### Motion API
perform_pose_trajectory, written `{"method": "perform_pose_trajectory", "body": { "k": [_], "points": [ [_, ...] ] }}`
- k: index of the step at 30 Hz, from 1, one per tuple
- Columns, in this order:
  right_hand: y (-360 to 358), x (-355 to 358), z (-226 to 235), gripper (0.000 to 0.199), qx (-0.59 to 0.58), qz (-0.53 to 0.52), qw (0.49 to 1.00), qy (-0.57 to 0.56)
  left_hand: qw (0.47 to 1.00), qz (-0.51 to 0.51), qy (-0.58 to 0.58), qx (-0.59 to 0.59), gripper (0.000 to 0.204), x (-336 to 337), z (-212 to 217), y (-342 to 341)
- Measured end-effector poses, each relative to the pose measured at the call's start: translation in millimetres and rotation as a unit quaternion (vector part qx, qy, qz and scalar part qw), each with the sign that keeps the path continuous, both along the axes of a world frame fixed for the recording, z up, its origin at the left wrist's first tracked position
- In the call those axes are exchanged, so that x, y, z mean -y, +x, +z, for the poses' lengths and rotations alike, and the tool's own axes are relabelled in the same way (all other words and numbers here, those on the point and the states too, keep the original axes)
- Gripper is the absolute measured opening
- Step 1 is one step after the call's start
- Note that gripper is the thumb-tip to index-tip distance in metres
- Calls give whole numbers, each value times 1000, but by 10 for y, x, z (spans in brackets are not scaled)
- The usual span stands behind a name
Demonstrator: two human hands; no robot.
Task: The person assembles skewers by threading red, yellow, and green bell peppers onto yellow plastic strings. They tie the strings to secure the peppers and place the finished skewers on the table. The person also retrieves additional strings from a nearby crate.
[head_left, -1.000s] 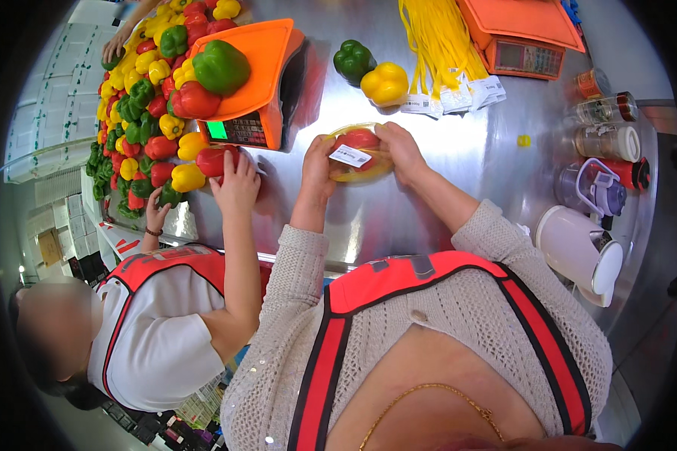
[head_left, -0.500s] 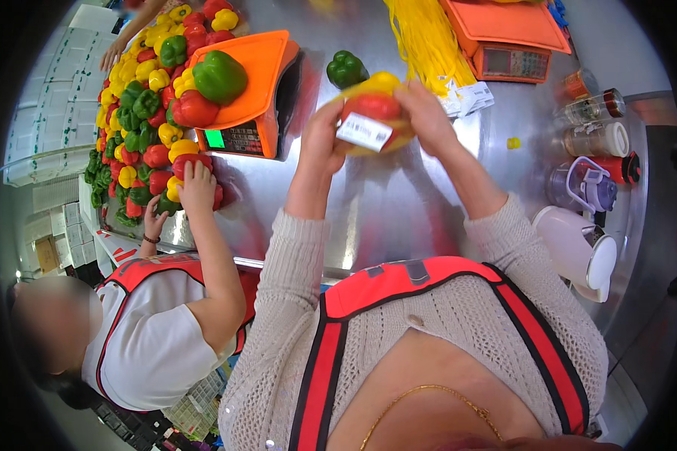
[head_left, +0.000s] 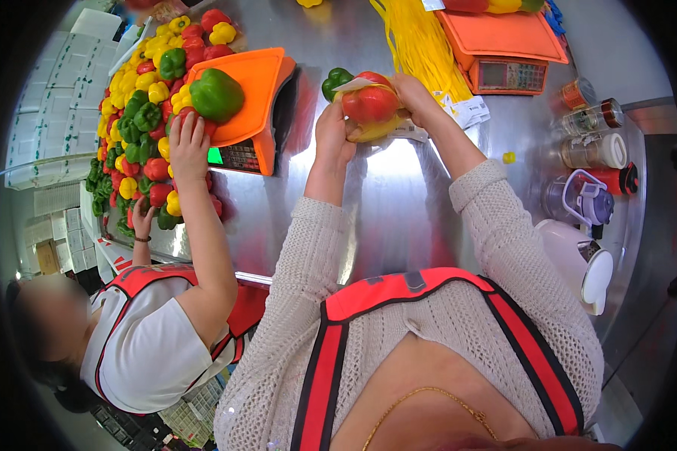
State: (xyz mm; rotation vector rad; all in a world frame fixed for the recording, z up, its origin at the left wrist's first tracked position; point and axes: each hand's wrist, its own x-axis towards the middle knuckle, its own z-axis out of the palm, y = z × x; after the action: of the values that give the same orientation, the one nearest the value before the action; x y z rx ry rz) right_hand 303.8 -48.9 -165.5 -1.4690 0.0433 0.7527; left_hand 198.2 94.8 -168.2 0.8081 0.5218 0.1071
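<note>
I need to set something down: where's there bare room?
The metal table is bare between the left forearm and right forearm, below the held red pepper, and from the right forearm to the containers, bar one small yellow piece. Crowded: left, by pepper pile and orange scale; top right, by yellow nets and a second scale.

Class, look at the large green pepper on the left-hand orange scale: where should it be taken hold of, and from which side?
The large green pepper is probably best cupped around its broad, rounded middle, coming from the right: bare orange tray lies on that side, while other peppers and a co-worker's hand crowd its left and near side.
</note>
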Motion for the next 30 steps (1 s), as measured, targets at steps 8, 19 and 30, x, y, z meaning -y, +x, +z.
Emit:
{"method": "perform_pose_trajectory", "body": {
  "k": [8,19,30],
  "points": [
    [26,-18,-284,32,-51,-30,998,-15,990,-19,-137,4,22,-105,-336,-23],
    [-190,-15,-642,35,77,-68,993,-63,977,72,198,-35,27,124,-842,-102],
    [-462,-99,312,24,142,-26,989,19,979,51,195,7,23,-31,265,-384]
  ]
}}
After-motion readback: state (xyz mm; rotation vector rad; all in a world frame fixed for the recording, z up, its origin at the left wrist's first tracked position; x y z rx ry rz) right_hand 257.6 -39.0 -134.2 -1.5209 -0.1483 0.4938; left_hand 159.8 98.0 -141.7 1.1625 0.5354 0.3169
